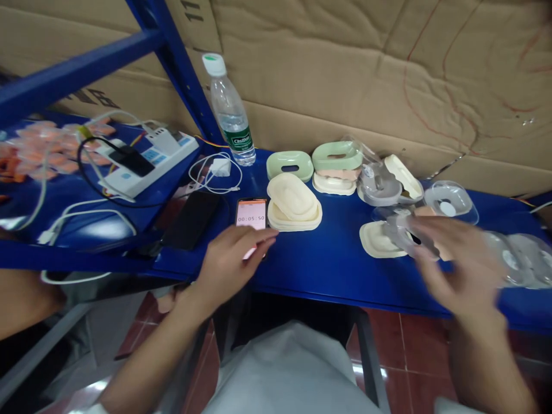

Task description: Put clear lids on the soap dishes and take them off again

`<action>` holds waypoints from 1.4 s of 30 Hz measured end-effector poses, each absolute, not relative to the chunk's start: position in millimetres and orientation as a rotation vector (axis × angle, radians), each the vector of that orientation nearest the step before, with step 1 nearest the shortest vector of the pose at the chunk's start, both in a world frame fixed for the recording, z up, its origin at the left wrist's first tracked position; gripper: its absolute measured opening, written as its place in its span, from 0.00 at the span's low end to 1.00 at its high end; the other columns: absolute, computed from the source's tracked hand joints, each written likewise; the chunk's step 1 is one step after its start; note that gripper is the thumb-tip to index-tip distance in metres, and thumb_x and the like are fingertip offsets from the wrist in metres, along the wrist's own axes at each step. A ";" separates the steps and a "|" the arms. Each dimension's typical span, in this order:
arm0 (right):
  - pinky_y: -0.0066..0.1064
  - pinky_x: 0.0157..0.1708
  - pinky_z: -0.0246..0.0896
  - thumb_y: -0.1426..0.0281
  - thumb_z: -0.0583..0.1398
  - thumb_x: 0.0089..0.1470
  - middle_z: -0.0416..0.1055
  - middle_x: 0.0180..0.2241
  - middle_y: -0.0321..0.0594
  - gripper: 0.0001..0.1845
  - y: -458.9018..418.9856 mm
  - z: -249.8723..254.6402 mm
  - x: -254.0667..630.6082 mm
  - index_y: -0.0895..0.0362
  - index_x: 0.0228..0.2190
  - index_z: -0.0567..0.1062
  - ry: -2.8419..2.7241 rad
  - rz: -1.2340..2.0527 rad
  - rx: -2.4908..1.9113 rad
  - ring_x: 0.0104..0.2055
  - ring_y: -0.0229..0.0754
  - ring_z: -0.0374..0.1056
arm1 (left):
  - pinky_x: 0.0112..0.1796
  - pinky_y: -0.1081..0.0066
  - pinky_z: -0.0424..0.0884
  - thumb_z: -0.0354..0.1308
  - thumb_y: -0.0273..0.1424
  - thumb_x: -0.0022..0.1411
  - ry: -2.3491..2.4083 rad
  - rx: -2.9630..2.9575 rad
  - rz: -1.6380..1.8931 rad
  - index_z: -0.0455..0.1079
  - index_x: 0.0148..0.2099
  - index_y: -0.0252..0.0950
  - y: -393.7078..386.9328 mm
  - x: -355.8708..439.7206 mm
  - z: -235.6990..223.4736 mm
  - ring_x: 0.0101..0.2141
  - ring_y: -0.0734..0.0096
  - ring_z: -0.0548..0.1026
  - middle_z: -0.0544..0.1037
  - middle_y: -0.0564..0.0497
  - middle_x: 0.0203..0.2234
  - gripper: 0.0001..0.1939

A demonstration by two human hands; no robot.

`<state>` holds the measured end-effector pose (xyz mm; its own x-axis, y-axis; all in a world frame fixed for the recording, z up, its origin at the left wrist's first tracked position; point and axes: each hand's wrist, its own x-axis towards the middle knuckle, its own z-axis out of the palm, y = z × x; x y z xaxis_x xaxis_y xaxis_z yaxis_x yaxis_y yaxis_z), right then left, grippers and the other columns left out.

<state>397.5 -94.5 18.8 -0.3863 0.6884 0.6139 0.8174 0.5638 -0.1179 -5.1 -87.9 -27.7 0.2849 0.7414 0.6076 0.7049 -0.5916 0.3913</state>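
Note:
My left hand (230,261) hovers over the lower part of a phone (252,210) showing a timer at 00:05:50. Its fingers reach loosely to the right, thumb tip near the index finger, holding nothing visible. Just beyond its fingertips is a stack of cream oval plastic pieces (297,201), the top one tilted. On the right, my motion-blurred right hand (461,264) grips a translucent grey plastic cover (403,230) with a dark slot. That cover overlaps a cream oval piece (377,240) on the blue table (319,264). Part of a peach piece shows beneath the right hand.
Green oval frames (290,165), translucent covers (379,185) and another clear cover (448,201) line the back. More translucent covers (517,259) lie far right. A water bottle (233,115), charger cable, dark phone (192,219) and power strip (149,167) are left, beside a blue metal post.

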 end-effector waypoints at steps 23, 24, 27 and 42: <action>0.48 0.60 0.73 0.67 0.68 0.65 0.74 0.49 0.47 0.11 -19.3 -43.7 296.4 0.53 0.48 0.78 -2.207 0.111 -0.954 0.60 0.52 0.72 | 0.62 0.50 0.73 0.57 0.31 0.75 1.432 2.656 0.730 0.78 0.57 0.32 90.2 -26.8 -15.1 0.59 0.49 0.78 0.82 0.38 0.55 0.15; 0.49 0.62 0.72 0.69 0.68 0.65 0.74 0.50 0.48 0.13 -32.2 -38.9 300.1 0.53 0.50 0.78 -2.231 0.104 -0.950 0.62 0.53 0.70 | 0.60 0.50 0.74 0.57 0.32 0.75 1.439 2.650 0.796 0.77 0.57 0.32 72.3 -30.1 -8.8 0.57 0.50 0.79 0.82 0.39 0.54 0.15; 0.48 0.65 0.70 0.73 0.68 0.64 0.73 0.52 0.49 0.17 -84.1 -36.1 314.7 0.53 0.54 0.77 -2.289 0.198 -0.970 0.66 0.53 0.69 | 0.62 0.51 0.74 0.58 0.30 0.76 1.396 2.659 1.008 0.75 0.59 0.34 -3.8 -31.4 4.5 0.59 0.52 0.79 0.81 0.40 0.56 0.14; 0.54 0.68 0.68 0.70 0.64 0.68 0.71 0.65 0.50 0.23 -147.6 -62.8 347.9 0.49 0.62 0.74 -2.041 0.213 -1.284 0.70 0.55 0.67 | 0.66 0.50 0.75 0.53 0.14 0.72 1.088 2.716 0.856 0.69 0.64 0.31 -123.3 41.6 -65.3 0.65 0.52 0.74 0.79 0.39 0.61 0.22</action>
<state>347.9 -147.6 -62.8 -0.2582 0.8414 0.4748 0.7253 0.4935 -0.4801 41.6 -123.3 -65.3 0.5884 0.6606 0.4663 0.6086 -0.7415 0.2825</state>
